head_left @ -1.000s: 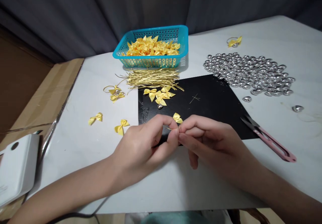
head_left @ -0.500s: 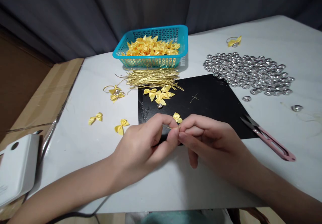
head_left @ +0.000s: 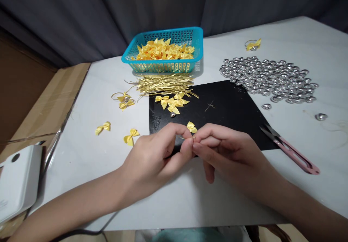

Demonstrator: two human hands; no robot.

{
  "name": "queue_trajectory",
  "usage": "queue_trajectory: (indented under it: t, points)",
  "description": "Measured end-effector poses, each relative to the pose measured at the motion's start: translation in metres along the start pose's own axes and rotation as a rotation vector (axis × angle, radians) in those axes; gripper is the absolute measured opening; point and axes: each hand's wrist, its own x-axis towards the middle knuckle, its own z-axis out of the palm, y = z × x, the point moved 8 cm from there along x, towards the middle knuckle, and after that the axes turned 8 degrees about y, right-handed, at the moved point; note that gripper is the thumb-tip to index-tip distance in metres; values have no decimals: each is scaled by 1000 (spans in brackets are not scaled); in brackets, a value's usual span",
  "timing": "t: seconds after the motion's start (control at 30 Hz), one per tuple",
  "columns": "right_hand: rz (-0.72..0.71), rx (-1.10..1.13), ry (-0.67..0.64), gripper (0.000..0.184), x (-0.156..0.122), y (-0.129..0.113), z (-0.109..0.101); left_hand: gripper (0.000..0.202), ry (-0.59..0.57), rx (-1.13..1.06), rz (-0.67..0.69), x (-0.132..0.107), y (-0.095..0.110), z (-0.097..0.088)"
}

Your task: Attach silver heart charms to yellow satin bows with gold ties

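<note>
My left hand (head_left: 154, 158) and my right hand (head_left: 228, 151) meet fingertip to fingertip over the near edge of a black mat (head_left: 217, 111). Both are pinched shut on a small yellow ribbon bow (head_left: 191, 126) with a thin gold wire tie through it. The bow sticks up just above the fingertips. A few more yellow bows (head_left: 172, 102) lie on the mat's far left corner. Behind them is a bundle of gold wire ties (head_left: 165, 83).
A blue basket (head_left: 198, 39) full of yellow bows stands at the back. A heap of silver heart beads (head_left: 272, 79) lies at the right. Pink thread snips (head_left: 292, 153) rest by the mat. Loose bows (head_left: 103, 128) lie left, a white device (head_left: 16, 180) far left.
</note>
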Motion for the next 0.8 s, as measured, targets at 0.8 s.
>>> queue_trajectory:
  t: [0.8]
  points:
    - [-5, 33, -1, 24, -1, -1, 0, 2, -13, 10, 7, 0, 1, 0]
